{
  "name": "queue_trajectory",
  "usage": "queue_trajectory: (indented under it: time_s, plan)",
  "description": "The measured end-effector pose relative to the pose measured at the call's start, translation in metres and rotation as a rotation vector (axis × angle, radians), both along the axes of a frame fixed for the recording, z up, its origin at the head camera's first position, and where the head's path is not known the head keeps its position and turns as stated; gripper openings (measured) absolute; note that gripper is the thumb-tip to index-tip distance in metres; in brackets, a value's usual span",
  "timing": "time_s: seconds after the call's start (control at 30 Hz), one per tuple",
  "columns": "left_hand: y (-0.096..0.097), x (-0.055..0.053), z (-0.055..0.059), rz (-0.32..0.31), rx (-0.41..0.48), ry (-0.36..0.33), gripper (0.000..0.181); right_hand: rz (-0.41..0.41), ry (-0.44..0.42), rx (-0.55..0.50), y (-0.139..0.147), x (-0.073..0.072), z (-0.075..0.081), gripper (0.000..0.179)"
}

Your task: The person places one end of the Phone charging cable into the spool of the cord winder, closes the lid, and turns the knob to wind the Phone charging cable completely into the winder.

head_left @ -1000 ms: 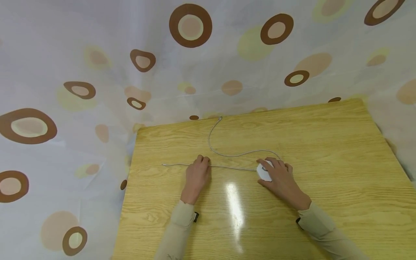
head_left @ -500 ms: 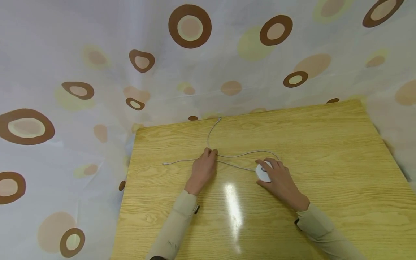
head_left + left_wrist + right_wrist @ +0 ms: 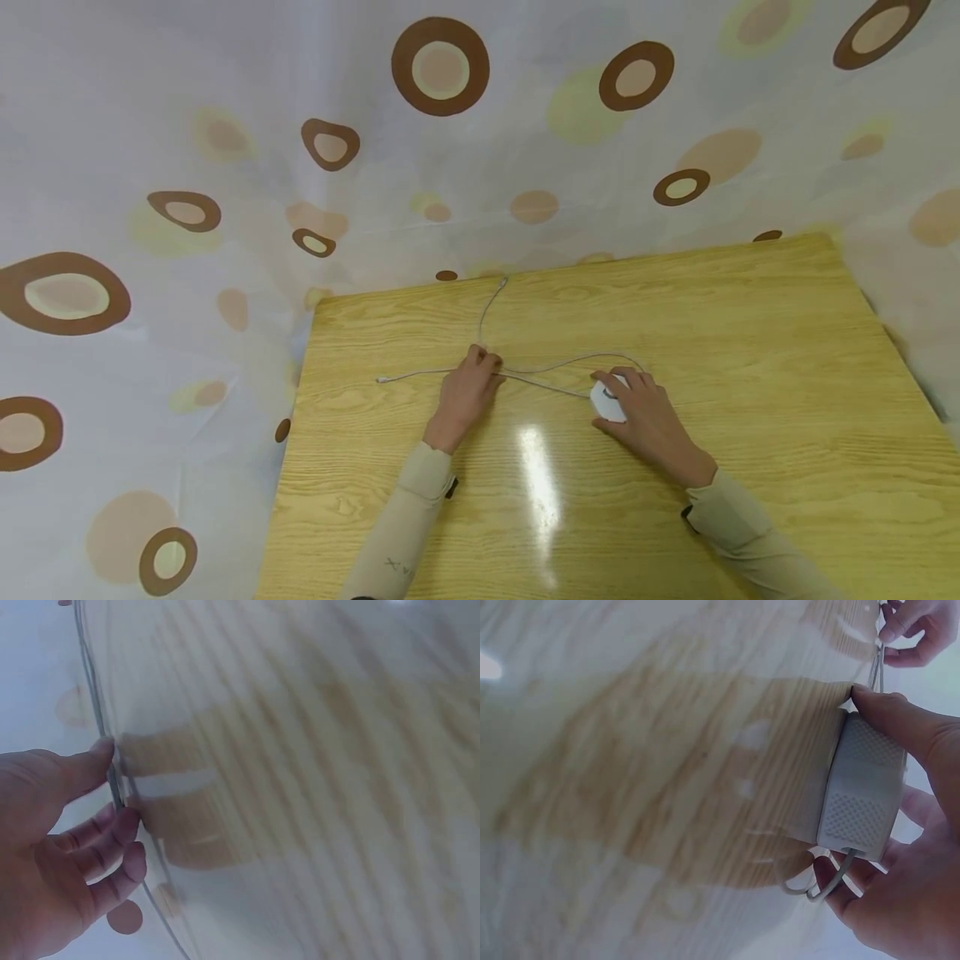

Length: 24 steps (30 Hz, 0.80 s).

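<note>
My left hand [image 3: 463,398] pinches two strands of a thin grey cable [image 3: 547,386] over the wooden table. In the left wrist view the cable [image 3: 91,682] runs between thumb and fingertips. My right hand [image 3: 654,427] grips a white many-sided case [image 3: 606,403] by its edges, with thumb and fingers on opposite sides. The right wrist view shows the case [image 3: 864,780] with textured sides, and a cable loop [image 3: 832,891] leaving its lower end near a fingertip. One cable plug [image 3: 382,380] lies left of my left hand; the other plug [image 3: 503,283] lies near the table's back edge.
The wood-grain table [image 3: 750,333] extends past both hands, with a bright reflection between the forearms. A pale sheet with brown and yellow circles [image 3: 534,207] hangs behind the table and on its left side.
My left hand has moved right and slightly away from me along the cable, and now gathers the second strand with the first. That strand's far plug has shifted slightly nearer. The right hand stays put.
</note>
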<state>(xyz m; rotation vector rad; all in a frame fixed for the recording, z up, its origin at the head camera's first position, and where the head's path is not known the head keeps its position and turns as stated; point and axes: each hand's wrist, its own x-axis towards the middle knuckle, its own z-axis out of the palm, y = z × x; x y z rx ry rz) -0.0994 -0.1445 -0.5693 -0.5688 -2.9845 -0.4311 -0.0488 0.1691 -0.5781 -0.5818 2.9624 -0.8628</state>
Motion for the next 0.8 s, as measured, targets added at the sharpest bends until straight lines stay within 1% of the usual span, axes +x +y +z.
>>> queue_trajectory:
  time_s: [0.2, 0.37, 0.47, 0.57, 0.63, 0.73, 0.8]
  plan:
    - [-0.006, 0.004, -0.001, -0.019, -0.015, 0.013, 0.013, 0.004, -0.023, -0.012, 0.002, -0.002, 0.000, 0.067]
    - [-0.011, 0.006, 0.004, -0.035, -0.071, 0.020, 0.010, 0.017, -0.039, -0.032, 0.004, -0.003, 0.000, 0.066]
    - [-0.012, 0.006, 0.005, -0.041, -0.113, 0.035, 0.010, 0.020, -0.067, -0.061, 0.005, -0.004, 0.002, 0.066]
    - [-0.013, 0.005, 0.005, -0.060, -0.176, 0.073, 0.012, 0.015, -0.104, -0.091, 0.007, -0.006, 0.003, 0.067]
    - [-0.013, 0.005, 0.005, -0.078, -0.242, 0.091, 0.014, 0.005, -0.128, -0.102, 0.009, -0.006, 0.005, 0.069]
    - [-0.011, 0.006, 0.004, -0.108, -0.342, 0.081, 0.016, -0.003, -0.166, -0.105, 0.012, -0.007, 0.007, 0.071]
    - [-0.010, 0.007, 0.004, -0.125, -0.398, 0.046, 0.017, -0.012, -0.191, -0.108, 0.014, -0.007, 0.008, 0.071]
